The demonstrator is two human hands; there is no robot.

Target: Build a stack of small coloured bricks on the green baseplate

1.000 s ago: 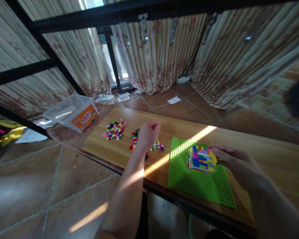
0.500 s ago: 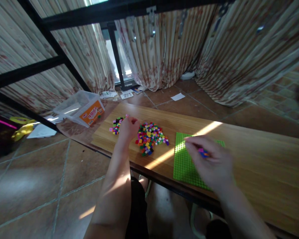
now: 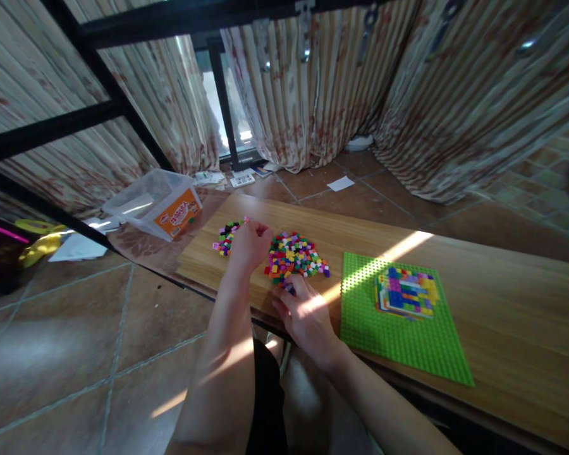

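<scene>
A long wooden bench [image 3: 502,328] runs across the view over a tiled floor, with striped curtains [image 3: 313,95] hanging behind it. At its far left end a clear plastic tub [image 3: 152,202] with an orange label sits empty and off to the side, likely the container the pieces came from.

On the bench, a green studded baseplate [image 3: 398,335] lies flat near the front edge, square to the person so its studs face up. A small multicoloured block build [image 3: 406,292] is pressed onto its upper middle, with no hand on it.

Left of the baseplate lie 2 loose heaps: a large pile of small coloured bricks [image 3: 296,256] just beside the plate, within easy reach, and a smaller pile [image 3: 226,237] further left.

The left hand [image 3: 250,243] rests between the 2 piles, curled into a loose fist; whether it encloses a brick cannot be told. The right hand [image 3: 306,313] lies at the near edge of the large pile, fingers spread and extended so the fingertips touch the nearest bricks, not closed on any. The 2 hands are near each other but apart.
</scene>
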